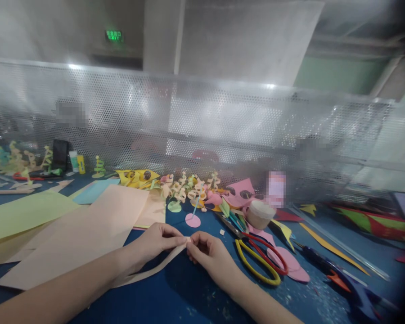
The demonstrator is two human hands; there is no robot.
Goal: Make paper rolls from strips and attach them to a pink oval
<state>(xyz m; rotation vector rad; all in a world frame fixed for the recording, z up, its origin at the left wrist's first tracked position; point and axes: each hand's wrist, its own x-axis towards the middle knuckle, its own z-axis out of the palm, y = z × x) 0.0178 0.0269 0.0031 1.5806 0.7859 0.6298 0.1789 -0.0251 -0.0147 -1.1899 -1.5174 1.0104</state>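
Note:
Over the blue table, my left hand (151, 245) pinches a long pale paper strip (151, 271) close to one end, and the rest curves down to the left under my forearm. My right hand (209, 256) has its fingertips closed on the strip's tip, touching the left fingertips. Just beyond them stands a pink paper disc (192, 220) with a thin light-blue stick (197, 201) upright on it. Scissors (256, 263) with one red and one yellow handle lie to the right of my right hand.
Large peach paper sheets (84, 229) and a green sheet (30, 213) cover the left. Curled paper figures (180, 186) stand behind. A pale cup (259, 215), pink paper ovals (290, 265) and a blue glue gun (344, 279) lie right. A perforated metal panel (202, 117) closes the back.

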